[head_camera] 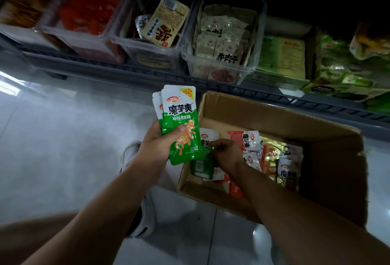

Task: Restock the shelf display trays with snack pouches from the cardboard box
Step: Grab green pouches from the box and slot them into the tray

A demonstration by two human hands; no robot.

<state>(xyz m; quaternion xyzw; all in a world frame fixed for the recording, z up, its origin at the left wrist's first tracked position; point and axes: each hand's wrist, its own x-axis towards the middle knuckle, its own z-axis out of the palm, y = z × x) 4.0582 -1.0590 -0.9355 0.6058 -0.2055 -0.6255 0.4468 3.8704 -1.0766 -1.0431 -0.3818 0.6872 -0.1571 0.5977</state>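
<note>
— Green below, white above, glossy film: that is the pouch stack (pixel 179 117) in the head view. At least two pouches lie fanned one behind the other, and the front one shows its printed face.
— Where is it?
— Raised over the floor (pixel 63 138), just left of the cardboard box (pixel 263 110). The left hand (pixel 157 148) grips it, thumb across the front, fingers curled behind.
— Which way does it run?
— Its long axis is nearly upright in the frame. The top edge is toward the shelf (pixel 147 74) and leans a little left, and the writing reads right way up.
— What writing?
— Big black characters 魔芋爽, and a yellow corner badge with 20% in red. The red oval logo is too small to read surely. Orange strands are pictured lower down.
— The other hand?
— The right hand (pixel 226 152) is down inside the box. Its bent fingers pinch the upper end of a dark green pouch (pixel 201 164), which shows its back and a pale label panel. It also runs lengthwise toward the shelf.
— What else is in the box?
— Loose pouches (pixel 251 140) in white and orange-red bear the same 魔芋爽. Gold pouches (pixel 272 159) lie further right, all jumbled.
— And the trays?
— Clear plastic trays (pixel 185 55) stand in a row on the shelf. One holds cream pouches (pixel 221 38) with black characters ending in 肉干. Its left neighbour holds a tan pouch (pixel 166 22) propped aslant. Those further left are blurred.
</note>
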